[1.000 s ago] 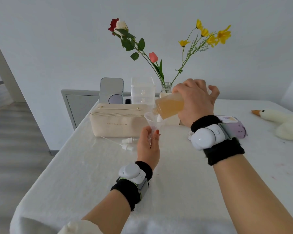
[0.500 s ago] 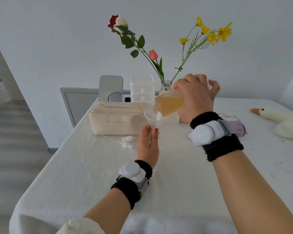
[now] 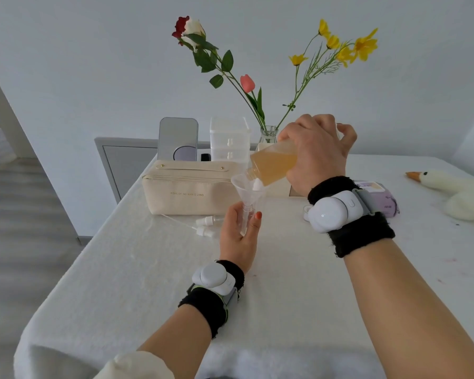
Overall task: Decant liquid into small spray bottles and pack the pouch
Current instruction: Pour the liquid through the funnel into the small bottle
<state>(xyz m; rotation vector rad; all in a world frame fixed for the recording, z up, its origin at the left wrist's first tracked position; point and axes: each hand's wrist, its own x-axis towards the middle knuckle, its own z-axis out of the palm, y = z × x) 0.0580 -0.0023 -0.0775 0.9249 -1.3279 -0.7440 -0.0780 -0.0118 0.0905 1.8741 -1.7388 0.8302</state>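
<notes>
My left hand (image 3: 238,236) grips a small clear spray bottle (image 3: 244,224) upright above the table, with a clear funnel (image 3: 247,190) set in its neck. My right hand (image 3: 316,151) holds a larger bottle of amber liquid (image 3: 272,165) tilted down to the left, its mouth over the funnel's rim. A cream zip pouch (image 3: 189,191) stands just behind the funnel. Two white spray pump heads (image 3: 207,225) with thin tubes lie on the tablecloth in front of the pouch, left of my left hand.
A glass vase of flowers (image 3: 268,134), a clear drawer box (image 3: 229,140) and a small mirror (image 3: 178,139) stand behind the pouch. A purple wipes pack (image 3: 386,199) and a plush goose (image 3: 454,187) lie at right. The white table's left edge (image 3: 66,272) drops to the floor.
The amber bottle in my right hand has tipped slightly lower toward the funnel. My left hand keeps the small bottle and funnel in place.
</notes>
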